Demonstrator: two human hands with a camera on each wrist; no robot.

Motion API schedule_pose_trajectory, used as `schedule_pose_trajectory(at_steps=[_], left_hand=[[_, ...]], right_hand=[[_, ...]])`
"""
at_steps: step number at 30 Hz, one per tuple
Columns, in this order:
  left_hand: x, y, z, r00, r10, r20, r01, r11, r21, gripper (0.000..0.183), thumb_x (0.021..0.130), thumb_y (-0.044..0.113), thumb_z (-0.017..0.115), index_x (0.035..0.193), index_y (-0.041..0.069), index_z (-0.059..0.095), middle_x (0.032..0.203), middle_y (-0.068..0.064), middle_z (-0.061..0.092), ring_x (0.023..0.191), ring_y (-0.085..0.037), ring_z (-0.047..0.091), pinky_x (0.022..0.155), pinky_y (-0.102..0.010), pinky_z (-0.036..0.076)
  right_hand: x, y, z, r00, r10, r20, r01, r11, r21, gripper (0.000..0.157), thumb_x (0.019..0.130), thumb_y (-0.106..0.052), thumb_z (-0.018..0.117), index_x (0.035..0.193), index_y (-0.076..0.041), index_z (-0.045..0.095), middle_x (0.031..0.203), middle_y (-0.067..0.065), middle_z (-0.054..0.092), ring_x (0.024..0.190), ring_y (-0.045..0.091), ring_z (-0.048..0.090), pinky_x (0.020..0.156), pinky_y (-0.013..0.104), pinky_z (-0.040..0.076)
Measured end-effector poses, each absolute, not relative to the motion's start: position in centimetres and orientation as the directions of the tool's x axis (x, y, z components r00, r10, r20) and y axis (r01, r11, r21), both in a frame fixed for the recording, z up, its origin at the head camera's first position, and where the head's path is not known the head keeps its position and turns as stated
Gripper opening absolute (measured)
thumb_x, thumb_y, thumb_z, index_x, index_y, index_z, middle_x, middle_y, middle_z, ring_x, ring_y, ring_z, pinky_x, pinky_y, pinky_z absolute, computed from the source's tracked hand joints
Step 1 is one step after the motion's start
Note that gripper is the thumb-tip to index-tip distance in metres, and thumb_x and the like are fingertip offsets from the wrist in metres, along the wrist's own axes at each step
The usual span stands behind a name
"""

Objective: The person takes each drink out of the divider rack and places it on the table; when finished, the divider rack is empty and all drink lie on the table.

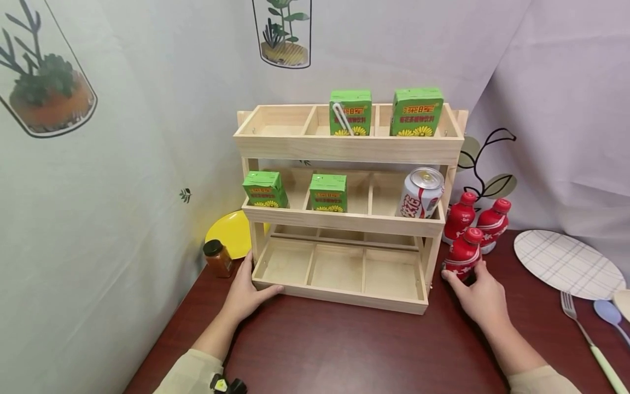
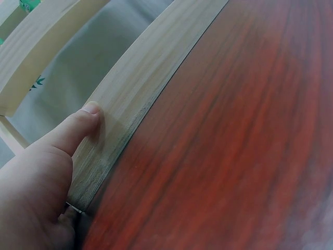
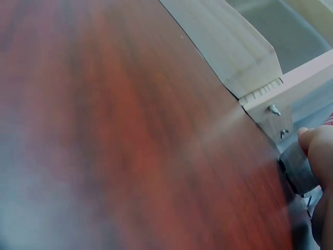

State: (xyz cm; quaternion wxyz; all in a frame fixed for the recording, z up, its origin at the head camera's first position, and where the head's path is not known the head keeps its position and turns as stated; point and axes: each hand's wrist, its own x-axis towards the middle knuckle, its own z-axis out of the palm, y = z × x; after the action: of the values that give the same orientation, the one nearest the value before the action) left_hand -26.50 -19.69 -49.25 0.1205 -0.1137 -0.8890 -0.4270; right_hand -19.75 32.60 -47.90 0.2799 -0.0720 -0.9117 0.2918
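Note:
A three-tier wooden shelf rack (image 1: pixel 344 298) stands on the table. My left hand (image 1: pixel 244 293) grips its lower left corner, the thumb (image 2: pixel 83 122) lying along the front board of the bottom tier. To the right of the rack my right hand (image 1: pixel 479 295) holds a red bottle (image 1: pixel 464 254) between thumb and fingers. Two more red bottles (image 1: pixel 494 219) (image 1: pixel 460 215) stand just behind it. In the right wrist view only the grey lower part of the held bottle (image 3: pixel 299 169) shows at the edge, partly covered by the hand.
Green drink cartons (image 1: pixel 417 112) sit on the top and middle tiers, with a can (image 1: pixel 421 192) at the middle right. A brown-filled jar (image 1: pixel 218 260) and yellow plate (image 1: pixel 230 234) are left. A checked oval placemat (image 1: pixel 566 262), fork (image 1: pixel 581 323) and blue spoon (image 1: pixel 608 313) lie right.

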Motion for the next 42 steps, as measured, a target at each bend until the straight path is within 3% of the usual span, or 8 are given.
schedule_pose_trajectory(at_steps=[4, 10, 19, 42], left_hand=[[-26.5, -19.8, -49.3, -0.947, 0.098, 0.307, 0.301, 0.607, 0.736, 0.123, 0.061, 0.056, 0.086, 0.155, 0.029, 0.012, 0.145, -0.008, 0.037, 0.129, -0.023, 0.039, 0.105, -0.05, 0.032], [-26.7, -19.9, -49.5, -0.942, 0.102, 0.318, 0.312, 0.61, 0.729, 0.122, 0.061, 0.056, 0.086, 0.155, 0.029, 0.014, 0.143, -0.008, 0.038, 0.128, -0.023, 0.04, 0.104, -0.05, 0.032], [-26.6, -19.8, -49.5, -0.945, 0.105, 0.31, 0.308, 0.605, 0.734, 0.122, 0.061, 0.057, 0.086, 0.155, 0.027, 0.014, 0.143, -0.008, 0.038, 0.128, -0.023, 0.04, 0.104, -0.05, 0.032], [-26.6, -19.7, -49.4, -0.946, 0.095, 0.309, 0.301, 0.608, 0.735, 0.123, 0.061, 0.056, 0.087, 0.155, 0.026, 0.014, 0.143, -0.008, 0.038, 0.128, -0.023, 0.04, 0.105, -0.05, 0.032]], right_hand=[[-20.6, 32.9, -47.8, -0.844, 0.311, 0.437, -0.011, 0.804, -0.594, 0.078, 0.084, -0.04, 0.074, 0.136, 0.01, 0.045, 0.135, 0.04, 0.038, 0.124, 0.055, 0.038, 0.095, 0.066, 0.033], [-21.8, 33.3, -48.0, -0.846, 0.362, 0.393, 0.044, 0.78, -0.624, 0.075, 0.085, -0.045, 0.071, 0.133, 0.009, 0.05, 0.146, 0.038, 0.019, 0.133, 0.053, 0.025, 0.098, 0.068, 0.028], [-23.0, 33.8, -48.0, -0.831, 0.417, 0.369, 0.09, 0.754, -0.651, 0.073, 0.085, -0.044, 0.072, 0.134, 0.006, 0.052, 0.15, 0.036, 0.011, 0.135, 0.054, 0.017, 0.101, 0.067, 0.024], [-25.3, 34.7, -48.0, -0.819, 0.47, 0.329, 0.146, 0.724, -0.674, 0.074, 0.085, -0.043, 0.071, 0.138, 0.003, 0.049, 0.153, 0.032, 0.007, 0.138, 0.05, 0.014, 0.106, 0.064, 0.019]])
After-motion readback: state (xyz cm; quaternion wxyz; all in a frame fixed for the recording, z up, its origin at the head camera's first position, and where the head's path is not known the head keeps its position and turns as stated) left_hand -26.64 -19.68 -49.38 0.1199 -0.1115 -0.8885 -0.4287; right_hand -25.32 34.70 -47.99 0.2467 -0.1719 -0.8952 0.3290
